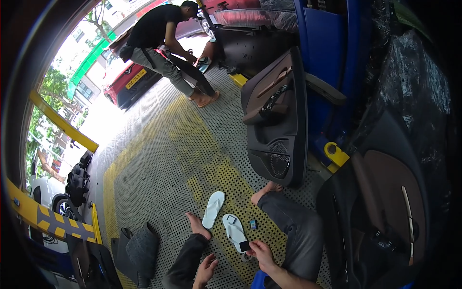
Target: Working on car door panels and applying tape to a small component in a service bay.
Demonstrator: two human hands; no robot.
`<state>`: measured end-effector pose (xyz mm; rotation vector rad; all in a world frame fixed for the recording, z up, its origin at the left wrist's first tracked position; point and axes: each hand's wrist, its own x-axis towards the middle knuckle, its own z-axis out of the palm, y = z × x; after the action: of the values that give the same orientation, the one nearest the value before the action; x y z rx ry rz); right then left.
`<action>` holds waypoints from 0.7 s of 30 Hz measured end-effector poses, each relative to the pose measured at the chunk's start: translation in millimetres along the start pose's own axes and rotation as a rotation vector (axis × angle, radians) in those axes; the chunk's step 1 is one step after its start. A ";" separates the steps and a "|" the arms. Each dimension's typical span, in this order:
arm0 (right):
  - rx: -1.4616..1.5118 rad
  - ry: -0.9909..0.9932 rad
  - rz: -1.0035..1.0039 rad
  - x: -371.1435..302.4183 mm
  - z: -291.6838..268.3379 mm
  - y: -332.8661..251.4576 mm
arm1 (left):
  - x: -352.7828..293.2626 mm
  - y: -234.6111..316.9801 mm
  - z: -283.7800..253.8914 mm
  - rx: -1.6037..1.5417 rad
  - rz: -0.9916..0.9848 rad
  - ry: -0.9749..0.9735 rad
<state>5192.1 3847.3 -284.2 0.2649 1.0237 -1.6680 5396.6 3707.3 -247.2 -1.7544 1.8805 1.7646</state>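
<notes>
Low in the head view, my right hand (261, 254) pinches a small flat black rectangular piece (245, 246) above the near end of a white flip-flop (235, 232). On that sandal's far end lies a small dark square piece (231, 219). A small blue item (253, 224), too small to name, sits on the perforated floor just right of it. The other white flip-flop (213, 209) rests further left, beside my bare left foot. My left hand (206, 271) hangs by my left shin, fingers loosely bent and apart, holding nothing.
A dark car door panel (274, 130) leans against a blue post; another panel (385, 202) stands at right. Dark grey mats (137, 250) lie at left, near a yellow-black barrier (53, 216). Far off, a person (159, 43) bends over beside a red car (130, 82).
</notes>
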 end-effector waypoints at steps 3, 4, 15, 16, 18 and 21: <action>-0.014 -0.011 -0.004 7.7 -5.5 2.4 | 1.9 6.9 1.1 0.012 -0.032 0.002; 0.003 0.001 0.004 7.8 -5.4 1.5 | 3.4 10.2 2.5 0.013 -0.040 0.005; 0.063 0.061 -0.009 7.3 -10.2 -12.9 | 9.9 16.3 21.7 0.073 0.125 -0.078; 0.069 0.060 -0.008 7.8 -10.3 -11.5 | 8.3 17.4 21.5 0.056 0.118 -0.085; 0.063 0.053 0.003 9.5 -9.0 -11.6 | 10.1 15.1 21.1 0.054 0.127 -0.094; 0.057 0.020 0.004 8.6 -8.6 -9.2 | 5.9 21.2 26.7 0.066 0.152 -0.072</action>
<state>5178.1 3848.0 -290.3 0.3217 0.9911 -1.6956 5363.2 3716.1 -246.5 -1.5428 2.0661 1.7648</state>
